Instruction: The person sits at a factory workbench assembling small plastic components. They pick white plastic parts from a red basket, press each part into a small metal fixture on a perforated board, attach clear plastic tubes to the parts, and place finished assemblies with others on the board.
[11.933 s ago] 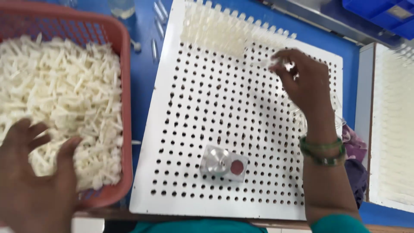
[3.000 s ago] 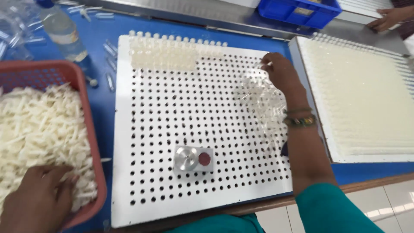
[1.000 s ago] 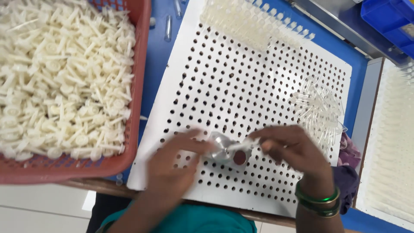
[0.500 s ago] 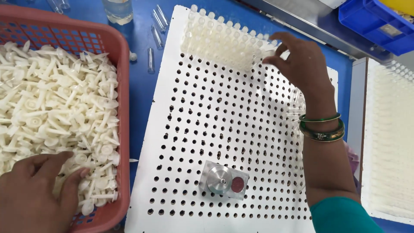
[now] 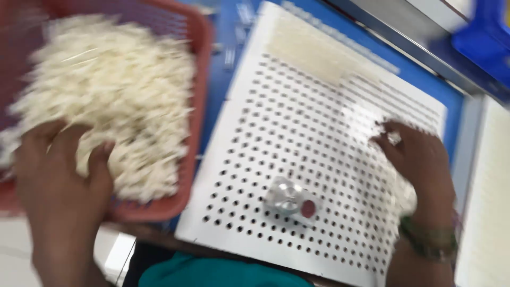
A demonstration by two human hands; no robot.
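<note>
A blurred head-camera view: at 9 o'clock the left hand (image 5: 61, 170) digs, fingers spread, into a heap of small white plastic pieces (image 5: 111, 101) in a red basket (image 5: 197, 101), kept beside the board for easy scooping. At 3 o'clock the right hand (image 5: 419, 159), fingertips pinched together (on what I cannot tell), presses against the white perforated board (image 5: 297, 138) lying flat on the blue bench (image 5: 218, 95); a small foil blister strip (image 5: 292, 198) rests at 6 o'clock.

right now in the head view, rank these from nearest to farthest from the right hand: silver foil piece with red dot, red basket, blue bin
From the right hand:
1. Silver foil piece with red dot, lower left of the hand on the white perforated board.
2. Blue bin, up at the top right corner.
3. Red basket, far left, across the board.
</note>
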